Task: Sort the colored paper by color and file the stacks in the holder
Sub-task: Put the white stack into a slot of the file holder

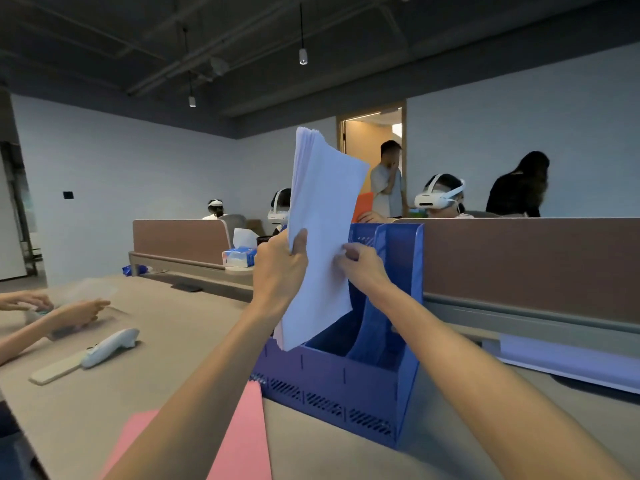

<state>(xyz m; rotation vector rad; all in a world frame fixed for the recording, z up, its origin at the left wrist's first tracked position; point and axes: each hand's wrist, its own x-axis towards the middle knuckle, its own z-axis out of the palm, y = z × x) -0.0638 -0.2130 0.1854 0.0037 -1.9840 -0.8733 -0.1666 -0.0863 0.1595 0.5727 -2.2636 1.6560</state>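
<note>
I hold a thick stack of pale lilac paper (320,216) upright above the left slots of the blue file holder (332,386). My left hand (278,268) grips the stack's left edge with the thumb across its front. My right hand (362,266) pinches the stack at its right edge, in front of the holder's tall dividers. The stack's bottom corner hangs just over the holder's front left compartment. A pink stack of paper (242,441) lies flat on the desk under my left forearm, beside the holder.
Another pale lilac stack (571,358) lies on the desk to the right. A white controller (110,346) and a beige flat piece (55,370) sit at left, near another person's hands (52,311). A tissue pack (239,254) and brown partitions (530,265) stand behind.
</note>
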